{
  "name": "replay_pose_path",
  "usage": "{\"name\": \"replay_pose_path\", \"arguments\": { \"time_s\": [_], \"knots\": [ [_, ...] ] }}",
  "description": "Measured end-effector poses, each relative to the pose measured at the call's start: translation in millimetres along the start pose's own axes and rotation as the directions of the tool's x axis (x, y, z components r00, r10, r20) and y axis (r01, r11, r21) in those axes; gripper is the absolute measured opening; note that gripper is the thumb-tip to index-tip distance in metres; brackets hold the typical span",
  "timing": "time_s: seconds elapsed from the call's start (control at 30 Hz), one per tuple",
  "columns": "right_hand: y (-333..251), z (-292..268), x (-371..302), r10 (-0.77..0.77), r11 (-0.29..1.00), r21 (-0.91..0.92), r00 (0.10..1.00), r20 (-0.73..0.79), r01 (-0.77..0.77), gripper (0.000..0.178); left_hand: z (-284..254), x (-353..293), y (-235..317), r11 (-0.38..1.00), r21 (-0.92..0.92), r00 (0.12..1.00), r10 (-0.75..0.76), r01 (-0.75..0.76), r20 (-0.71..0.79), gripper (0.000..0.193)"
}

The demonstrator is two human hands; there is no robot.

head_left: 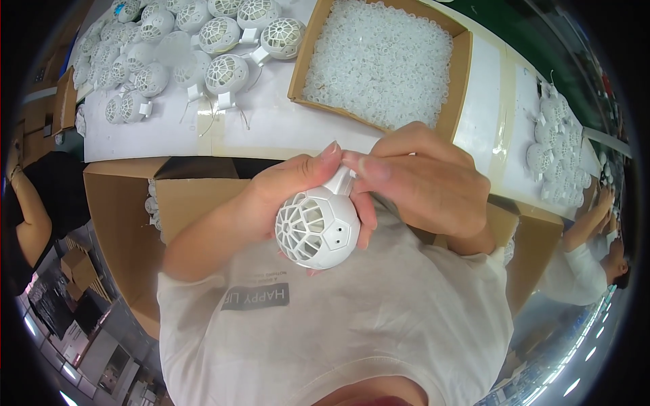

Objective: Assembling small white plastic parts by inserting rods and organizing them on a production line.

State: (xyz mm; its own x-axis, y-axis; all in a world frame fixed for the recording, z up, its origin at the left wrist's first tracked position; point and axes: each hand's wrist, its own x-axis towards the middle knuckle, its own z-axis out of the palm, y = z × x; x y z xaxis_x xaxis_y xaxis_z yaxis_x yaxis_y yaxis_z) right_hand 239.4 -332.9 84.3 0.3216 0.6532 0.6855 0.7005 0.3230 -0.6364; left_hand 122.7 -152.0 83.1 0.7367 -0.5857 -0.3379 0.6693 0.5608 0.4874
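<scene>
A white openwork plastic ball (313,227) with a short square neck sits in my left hand (288,177), in front of my chest. One side of the ball is a honeycomb lattice; the other is solid panels with two small dark holes. My left fingers wrap behind it, and the thumb lies along the neck, which points away from me. At the neck's end my right hand (426,183) is closed, its thumb and fingertips pinched together against it. Whatever small part they may hold is hidden.
A shallow cardboard box (465,74) full of small clear plastic rings stands on the white table (284,139). Many similar white balls (227,73) crowd the table's left side, some with strings. More white parts (555,149) lie at right. Open cartons (125,237) flank me; co-workers sit on both sides.
</scene>
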Motion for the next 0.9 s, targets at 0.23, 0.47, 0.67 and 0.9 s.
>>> {"name": "replay_pose_path", "arguments": {
  "time_s": [0.23, 0.47, 0.67, 0.9],
  "knots": [
    [-7.0, -6.1, 4.9, 0.148, 0.968, -0.227, 0.977, 0.154, -0.110, 0.041, 3.5, 7.5, -16.9, 0.878, 0.431, 0.934, 0.310, -0.208, -0.181, 0.062],
    [44.1, -7.1, 12.2, 0.419, 0.903, 0.091, 0.908, 0.024, -0.419, 0.031, 1.6, -13.3, 4.5, 0.743, 0.660, 0.929, 0.314, -0.111, -0.197, 0.037],
    [74.2, 8.5, -3.7, 0.538, 0.659, -0.649, 0.841, 0.053, -0.381, 0.007, -13.7, -31.3, -7.4, 0.904, 0.247, 0.813, 0.423, -0.349, -0.401, 0.060],
    [73.6, -0.3, -6.4, 0.562, 0.658, -0.659, 0.820, 0.110, -0.363, 0.006, -46.5, -35.1, -10.4, 0.675, 0.632, 0.616, 0.695, -0.382, -0.370, 0.063]
  ]
}}
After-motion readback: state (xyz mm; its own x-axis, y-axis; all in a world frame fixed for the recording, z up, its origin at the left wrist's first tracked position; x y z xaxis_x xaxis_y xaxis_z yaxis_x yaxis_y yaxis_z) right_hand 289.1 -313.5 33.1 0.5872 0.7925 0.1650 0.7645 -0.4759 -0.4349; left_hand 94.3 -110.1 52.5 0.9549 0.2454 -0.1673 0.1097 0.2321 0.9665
